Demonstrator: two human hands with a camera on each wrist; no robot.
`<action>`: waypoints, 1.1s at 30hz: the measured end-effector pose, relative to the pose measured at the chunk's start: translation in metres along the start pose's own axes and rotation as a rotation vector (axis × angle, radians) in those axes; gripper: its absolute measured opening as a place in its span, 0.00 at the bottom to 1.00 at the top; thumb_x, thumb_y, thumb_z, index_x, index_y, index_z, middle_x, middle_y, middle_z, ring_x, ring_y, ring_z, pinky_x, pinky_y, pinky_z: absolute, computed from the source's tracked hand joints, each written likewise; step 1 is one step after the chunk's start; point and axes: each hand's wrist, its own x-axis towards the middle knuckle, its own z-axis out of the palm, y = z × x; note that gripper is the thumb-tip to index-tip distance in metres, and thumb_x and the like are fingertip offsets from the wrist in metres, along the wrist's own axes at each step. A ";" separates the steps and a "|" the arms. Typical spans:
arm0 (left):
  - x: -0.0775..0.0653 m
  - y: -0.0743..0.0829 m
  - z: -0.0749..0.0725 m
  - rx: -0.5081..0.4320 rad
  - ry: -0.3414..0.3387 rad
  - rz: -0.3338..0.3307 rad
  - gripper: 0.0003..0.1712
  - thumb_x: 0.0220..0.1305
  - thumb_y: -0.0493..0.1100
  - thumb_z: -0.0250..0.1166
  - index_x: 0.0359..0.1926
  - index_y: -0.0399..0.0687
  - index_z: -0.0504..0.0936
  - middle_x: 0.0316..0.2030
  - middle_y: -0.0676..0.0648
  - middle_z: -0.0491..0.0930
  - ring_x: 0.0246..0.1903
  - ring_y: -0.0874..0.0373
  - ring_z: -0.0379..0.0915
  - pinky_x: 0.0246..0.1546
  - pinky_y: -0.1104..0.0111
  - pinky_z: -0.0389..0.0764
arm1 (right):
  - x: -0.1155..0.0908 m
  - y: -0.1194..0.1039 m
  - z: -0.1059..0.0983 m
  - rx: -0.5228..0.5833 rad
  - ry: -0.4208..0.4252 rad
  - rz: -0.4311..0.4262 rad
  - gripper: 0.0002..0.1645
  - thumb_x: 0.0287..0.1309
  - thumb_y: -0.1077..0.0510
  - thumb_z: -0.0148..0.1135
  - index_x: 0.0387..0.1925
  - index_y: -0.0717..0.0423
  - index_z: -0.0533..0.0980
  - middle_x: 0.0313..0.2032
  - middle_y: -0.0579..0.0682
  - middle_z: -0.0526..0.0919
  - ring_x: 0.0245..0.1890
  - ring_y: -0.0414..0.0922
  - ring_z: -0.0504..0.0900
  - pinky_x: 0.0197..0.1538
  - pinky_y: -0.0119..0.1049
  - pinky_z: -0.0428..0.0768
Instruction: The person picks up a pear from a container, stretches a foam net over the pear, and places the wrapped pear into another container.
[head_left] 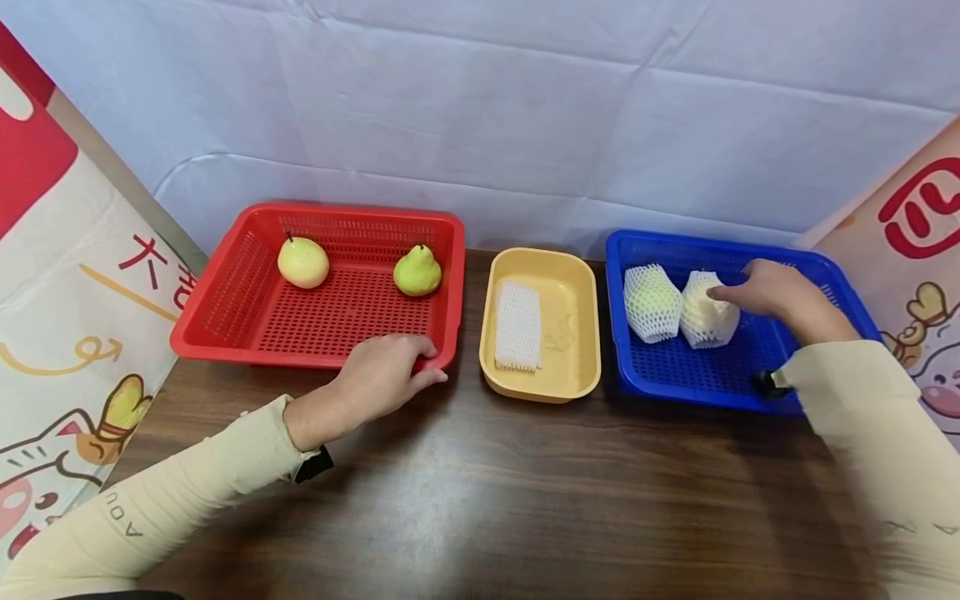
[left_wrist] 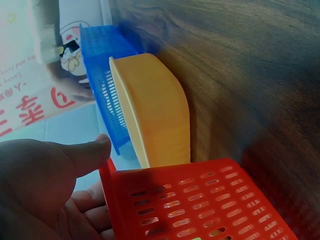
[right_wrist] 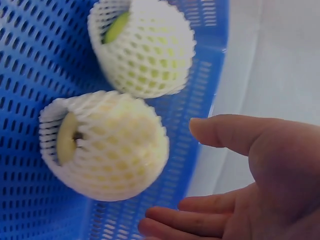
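My left hand (head_left: pixel 381 385) grips the near right corner of a red basket (head_left: pixel 247 357); in the left wrist view the thumb and fingers (left_wrist: pixel 92 217) lie on either side of its rim. That basket holds a yellow pear (head_left: pixel 303 262) and a green pear (head_left: pixel 417 272). Over a blue basket (head_left: pixel 697 385), my right hand (head_left: pixel 776 293) hovers with thumb and fingers spread. Just beside it sits a pale yellow pear in a white foam net (right_wrist: pixel 117 145). A greener pear in a foam net (right_wrist: pixel 150 55) lies next to that one.
Between the baskets stands a yellow tub (head_left: pixel 577 367) with a flat white foam net (head_left: pixel 517 325) inside. All three containers rest on a dark wooden table (head_left: pixel 525 500). A pale cloth backdrop (head_left: pixel 487 108) rises behind them, with printed panels at both sides.
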 end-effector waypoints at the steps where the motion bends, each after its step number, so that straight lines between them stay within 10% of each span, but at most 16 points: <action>1: 0.000 0.000 0.000 -0.002 0.000 0.000 0.17 0.63 0.55 0.72 0.45 0.49 0.87 0.41 0.47 0.88 0.40 0.50 0.85 0.33 0.53 0.82 | -0.003 -0.002 -0.001 -0.002 0.006 0.002 0.65 0.67 0.27 0.49 0.68 0.88 0.49 0.63 0.86 0.54 0.59 0.81 0.61 0.57 0.71 0.68; 11: 0.000 0.000 -0.001 -0.004 0.001 -0.002 0.17 0.63 0.54 0.73 0.44 0.49 0.87 0.41 0.46 0.88 0.40 0.50 0.85 0.32 0.53 0.82 | -0.026 -0.017 -0.008 -0.003 0.065 -0.063 0.51 0.71 0.33 0.49 0.62 0.82 0.65 0.60 0.83 0.64 0.56 0.78 0.67 0.54 0.70 0.70; 18: 0.001 -0.001 -0.001 0.000 -0.003 -0.005 0.17 0.63 0.55 0.73 0.44 0.49 0.87 0.40 0.47 0.87 0.39 0.51 0.84 0.31 0.55 0.82 | -0.040 -0.032 -0.010 0.051 0.064 -0.167 0.43 0.72 0.36 0.54 0.57 0.76 0.73 0.38 0.65 0.84 0.41 0.61 0.82 0.45 0.62 0.77; 33: 0.000 0.000 -0.001 0.000 -0.001 -0.003 0.17 0.63 0.55 0.73 0.44 0.49 0.87 0.40 0.48 0.87 0.40 0.51 0.85 0.32 0.54 0.82 | -0.078 -0.085 0.029 -0.094 0.070 -0.357 0.19 0.68 0.44 0.64 0.36 0.56 0.83 0.27 0.43 0.81 0.26 0.43 0.75 0.30 0.40 0.73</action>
